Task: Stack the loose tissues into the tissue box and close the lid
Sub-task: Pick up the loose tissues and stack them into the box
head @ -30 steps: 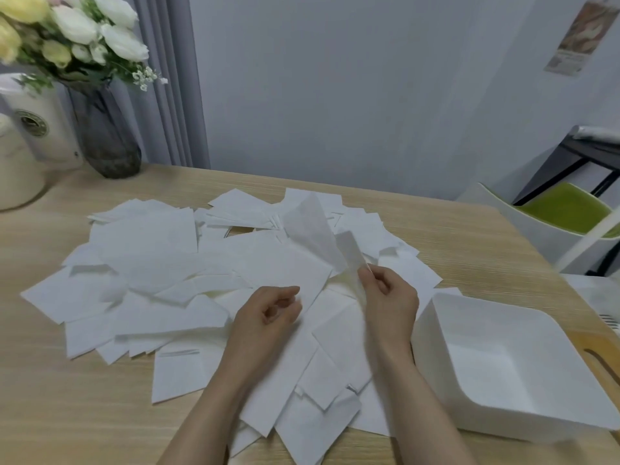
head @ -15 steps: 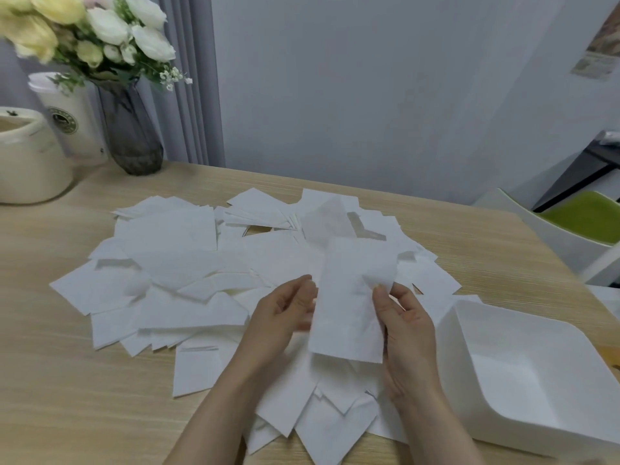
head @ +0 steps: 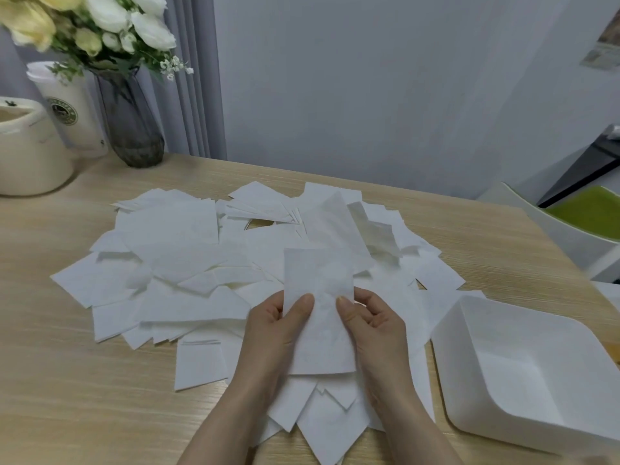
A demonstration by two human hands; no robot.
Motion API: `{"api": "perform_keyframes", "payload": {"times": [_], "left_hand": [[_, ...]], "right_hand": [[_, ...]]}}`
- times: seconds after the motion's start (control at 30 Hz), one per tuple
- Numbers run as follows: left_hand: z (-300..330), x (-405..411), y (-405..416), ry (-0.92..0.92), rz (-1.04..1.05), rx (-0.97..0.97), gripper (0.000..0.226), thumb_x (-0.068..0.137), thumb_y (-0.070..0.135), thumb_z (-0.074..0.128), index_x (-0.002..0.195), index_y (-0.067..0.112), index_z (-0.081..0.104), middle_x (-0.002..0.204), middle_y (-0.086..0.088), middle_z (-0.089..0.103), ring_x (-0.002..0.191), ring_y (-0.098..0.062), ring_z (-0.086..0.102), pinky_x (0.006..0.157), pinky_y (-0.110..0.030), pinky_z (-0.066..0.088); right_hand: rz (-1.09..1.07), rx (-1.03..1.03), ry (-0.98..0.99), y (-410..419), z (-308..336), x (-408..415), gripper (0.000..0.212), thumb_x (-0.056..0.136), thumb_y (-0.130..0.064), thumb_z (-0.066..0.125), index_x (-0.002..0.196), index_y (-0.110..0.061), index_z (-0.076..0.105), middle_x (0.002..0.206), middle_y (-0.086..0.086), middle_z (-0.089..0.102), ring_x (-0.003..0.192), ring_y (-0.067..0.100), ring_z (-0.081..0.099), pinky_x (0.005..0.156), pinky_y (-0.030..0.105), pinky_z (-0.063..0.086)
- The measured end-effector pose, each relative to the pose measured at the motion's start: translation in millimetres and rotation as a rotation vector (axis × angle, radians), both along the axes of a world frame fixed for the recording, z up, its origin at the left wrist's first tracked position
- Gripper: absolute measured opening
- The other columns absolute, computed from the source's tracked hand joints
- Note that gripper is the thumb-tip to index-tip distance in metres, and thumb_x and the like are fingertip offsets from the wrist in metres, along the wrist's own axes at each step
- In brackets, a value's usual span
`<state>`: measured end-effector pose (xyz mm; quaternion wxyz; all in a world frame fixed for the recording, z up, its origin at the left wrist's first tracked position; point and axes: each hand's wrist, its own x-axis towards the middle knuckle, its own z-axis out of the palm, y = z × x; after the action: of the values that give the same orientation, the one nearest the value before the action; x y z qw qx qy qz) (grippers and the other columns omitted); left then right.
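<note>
Several loose white tissues (head: 174,263) lie scattered in a wide heap across the wooden table (head: 67,380). I hold one folded tissue (head: 318,297) upright above the heap. My left hand (head: 278,337) grips its left edge with the thumb on its face. My right hand (head: 375,330) grips its right edge the same way. The white tissue box (head: 523,374) stands open and empty at the right, just beside my right hand. Its lid is not in view.
A dark glass vase (head: 129,119) with white and yellow flowers, a paper cup (head: 70,109) and a cream container (head: 27,149) stand at the table's far left. A green-seated chair (head: 587,213) sits beyond the table's right edge.
My right hand lifted one tissue off the heap, and my left hand came up to take its other edge. Both hands now hold it closer to me, thumbs on its face.
</note>
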<state>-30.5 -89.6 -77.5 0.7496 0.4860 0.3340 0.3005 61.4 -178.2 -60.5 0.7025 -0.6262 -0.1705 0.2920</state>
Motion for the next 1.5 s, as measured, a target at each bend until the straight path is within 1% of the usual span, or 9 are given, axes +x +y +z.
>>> {"api": "perform_keyframes", "payload": {"times": [0.13, 0.4, 0.67, 0.8, 0.87, 1.03, 1.23, 1.33, 1.5], "left_hand": [[-2.7, 0.4, 4.3, 0.006, 0.032, -0.013, 0.017, 0.093, 0.018, 0.062, 0.095, 0.006, 0.074, 0.093, -0.014, 0.076, 0.091, -0.034, 0.072, 0.089, -0.052, 0.055], [-11.1, -6.0, 39.6, 0.010, 0.041, -0.113, 0.015, 0.095, 0.015, 0.059, 0.097, 0.008, 0.071, 0.091, -0.013, 0.075, 0.078, -0.027, 0.071, 0.076, -0.043, 0.057], [-13.2, -11.0, 40.1, -0.079, 0.023, -0.164, 0.017, 0.098, 0.016, 0.052, 0.101, 0.007, 0.067, 0.080, -0.013, 0.072, 0.062, -0.031, 0.068, 0.042, -0.042, 0.055], [-18.1, -10.9, 43.0, -0.096, 0.014, -0.164, 0.019, 0.097, 0.014, 0.054, 0.107, 0.006, 0.068, 0.095, -0.011, 0.076, 0.080, -0.023, 0.073, 0.067, -0.034, 0.060], [-19.9, -10.6, 43.6, -0.104, 0.015, -0.168, 0.019, 0.097, 0.013, 0.054, 0.107, 0.008, 0.068, 0.096, -0.010, 0.076, 0.082, -0.022, 0.073, 0.071, -0.034, 0.060], [-21.3, -10.6, 43.5, -0.145, 0.009, -0.147, 0.023, 0.097, 0.008, 0.050, 0.114, 0.013, 0.066, 0.104, -0.008, 0.075, 0.088, -0.022, 0.073, 0.070, -0.032, 0.060], [-23.9, -8.4, 43.7, -0.131, 0.026, -0.113, 0.028, 0.098, 0.004, 0.048, 0.116, 0.018, 0.064, 0.106, -0.006, 0.075, 0.092, -0.022, 0.072, 0.075, -0.035, 0.058], [-24.3, -8.0, 44.3, -0.126, 0.014, -0.105, 0.029, 0.098, 0.003, 0.047, 0.118, 0.017, 0.063, 0.107, -0.006, 0.075, 0.093, -0.023, 0.072, 0.073, -0.033, 0.058], [-25.7, -8.6, 44.5, -0.091, 0.018, -0.053, 0.025, 0.100, 0.007, 0.047, 0.117, 0.015, 0.064, 0.105, -0.007, 0.075, 0.091, -0.022, 0.072, 0.076, -0.033, 0.056]], "right_hand": [[-0.019, 0.014, -0.020, 7.3, -1.2, -1.8, 0.011, 0.090, -0.008, 0.064, 0.100, -0.011, 0.067, 0.082, 0.008, 0.076, 0.076, 0.018, 0.073, 0.063, 0.024, 0.056], [-0.229, -0.097, -0.505, 33.2, 0.3, 43.5, 0.030, 0.089, -0.010, 0.066, 0.109, -0.030, 0.058, 0.117, -0.013, 0.059, 0.106, 0.002, 0.054, 0.078, 0.008, 0.043], [-0.177, -0.378, -0.531, 72.2, -4.6, 81.7, 0.032, 0.088, -0.022, 0.066, 0.118, -0.021, 0.057, 0.114, -0.012, 0.059, 0.110, 0.009, 0.053, 0.108, 0.040, 0.033], [-0.163, -0.408, -0.501, 80.1, -3.2, 82.7, 0.009, 0.086, -0.023, 0.063, 0.094, -0.020, 0.064, 0.092, -0.010, 0.066, 0.084, 0.012, 0.061, 0.074, 0.028, 0.046], [-0.180, -0.431, -0.518, 80.8, -3.0, 82.6, 0.020, 0.085, -0.018, 0.060, 0.066, -0.018, 0.054, 0.066, -0.006, 0.055, 0.062, 0.017, 0.049, 0.055, 0.027, 0.034], [-0.269, -0.350, -0.569, 69.6, -1.6, 79.1, 0.043, 0.089, -0.014, 0.057, 0.054, -0.015, 0.033, 0.052, -0.003, 0.030, 0.052, 0.014, 0.028, 0.051, 0.028, 0.023], [-0.268, 0.007, -0.057, 39.1, 13.5, 65.6, 0.014, 0.096, -0.009, 0.055, 0.104, -0.009, 0.067, 0.091, -0.001, 0.067, 0.062, 0.015, 0.060, 0.050, 0.018, 0.050], [-0.091, 0.078, 0.164, 26.8, 12.5, 43.3, 0.019, 0.092, 0.001, 0.056, 0.104, -0.011, 0.066, 0.097, 0.001, 0.072, 0.072, 0.014, 0.068, 0.053, 0.022, 0.054], [0.024, 0.148, 0.182, 13.8, 7.4, 12.4, 0.025, 0.089, 0.003, 0.056, 0.109, -0.010, 0.064, 0.094, 0.002, 0.074, 0.077, 0.017, 0.069, 0.050, 0.024, 0.055]]}}
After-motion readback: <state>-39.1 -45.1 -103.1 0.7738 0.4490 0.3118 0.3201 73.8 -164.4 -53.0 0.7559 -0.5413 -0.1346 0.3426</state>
